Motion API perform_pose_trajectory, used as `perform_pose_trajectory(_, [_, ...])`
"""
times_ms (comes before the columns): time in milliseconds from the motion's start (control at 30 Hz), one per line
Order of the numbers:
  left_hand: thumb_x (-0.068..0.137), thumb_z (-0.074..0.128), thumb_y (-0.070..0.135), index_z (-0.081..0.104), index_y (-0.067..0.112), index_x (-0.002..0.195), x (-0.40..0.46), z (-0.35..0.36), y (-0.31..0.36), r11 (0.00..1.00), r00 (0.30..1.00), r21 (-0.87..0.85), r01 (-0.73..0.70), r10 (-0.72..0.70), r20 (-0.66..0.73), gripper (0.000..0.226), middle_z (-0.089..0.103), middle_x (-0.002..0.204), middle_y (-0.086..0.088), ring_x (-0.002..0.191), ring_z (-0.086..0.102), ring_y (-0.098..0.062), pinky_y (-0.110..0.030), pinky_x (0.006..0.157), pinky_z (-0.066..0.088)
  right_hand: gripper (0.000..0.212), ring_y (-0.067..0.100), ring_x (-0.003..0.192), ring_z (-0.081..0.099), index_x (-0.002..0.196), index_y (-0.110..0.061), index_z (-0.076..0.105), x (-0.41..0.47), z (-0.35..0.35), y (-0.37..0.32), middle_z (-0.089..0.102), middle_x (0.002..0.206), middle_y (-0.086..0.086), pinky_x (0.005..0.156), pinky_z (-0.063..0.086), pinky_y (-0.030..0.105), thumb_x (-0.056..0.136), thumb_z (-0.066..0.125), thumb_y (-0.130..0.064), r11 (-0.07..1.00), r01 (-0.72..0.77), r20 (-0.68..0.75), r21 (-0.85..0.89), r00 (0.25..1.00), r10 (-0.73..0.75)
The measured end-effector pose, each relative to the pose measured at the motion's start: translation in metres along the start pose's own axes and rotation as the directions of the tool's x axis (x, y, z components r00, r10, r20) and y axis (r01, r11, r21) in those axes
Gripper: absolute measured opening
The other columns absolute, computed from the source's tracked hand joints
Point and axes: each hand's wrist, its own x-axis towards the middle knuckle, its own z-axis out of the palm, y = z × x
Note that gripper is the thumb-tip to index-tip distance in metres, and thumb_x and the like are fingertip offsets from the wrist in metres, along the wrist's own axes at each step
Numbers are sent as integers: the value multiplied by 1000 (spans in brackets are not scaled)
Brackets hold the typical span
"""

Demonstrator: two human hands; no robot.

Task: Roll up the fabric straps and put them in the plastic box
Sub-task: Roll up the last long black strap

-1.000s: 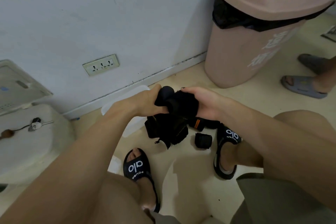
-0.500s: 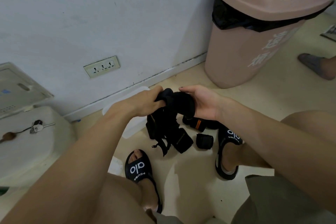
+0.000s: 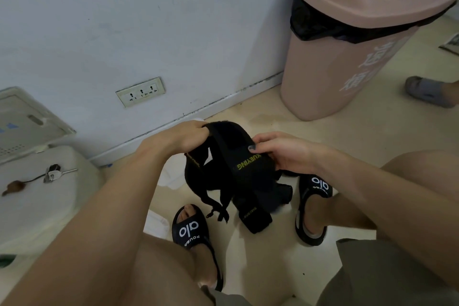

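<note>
Left hand (image 3: 185,138) fingers curled gripping, right hand (image 3: 285,154) pinching, forearms converging

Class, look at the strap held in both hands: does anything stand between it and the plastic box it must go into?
Nothing visible does. Both the left hand and right hand grip the black strap; the plastic box lies just below, largely hidden behind the left forearm.

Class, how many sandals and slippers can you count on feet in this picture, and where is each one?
3. One black sandal at bottom centre, another black sandal to its right under the right forearm, and a grey slipper at the right edge beside the pink bin. Others may lie out of view.
</note>
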Motion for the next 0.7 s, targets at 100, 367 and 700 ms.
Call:
perform_pose_trajectory(100, [105, 36, 29, 66, 14, 114, 3, 1, -3, 1000, 1000, 22, 18, -18, 15, 35, 65, 97, -1, 89, 58, -19, -34, 79, 45, 17, 20, 93, 68, 116, -7, 65, -2, 0, -2, 69, 101, 9, 87, 55, 32, 101, 60, -13, 998, 16, -38, 68, 999, -14])
perform_pose_trajectory(367, [107, 37, 30, 61, 20, 129, 5, 0, 0, 997, 999, 62, 41, -39, -33, 35, 59, 123, 0, 114, 53, -22, -33, 92, 38, 22, 23, 104, 73, 118, -6, 63, -17, 5, -5, 74, 109, 10, 87, 57, 35, 98, 65, -16, 994, -51, 58, 95, 997, 46])
perform_pose_trajectory(700, [101, 52, 44, 47, 20, 83, 13, -3, -8, 975, 971, 179, 130, -88, -224, 30, 62, 94, -7, 87, 57, -24, -35, 69, 40, 25, 13, 55, 60, 115, -7, 60, -25, -8, -10, 67, 87, 11, 50, 50, 21, 93, 71, -5, 978, -33, -319, 205, 942, 99])
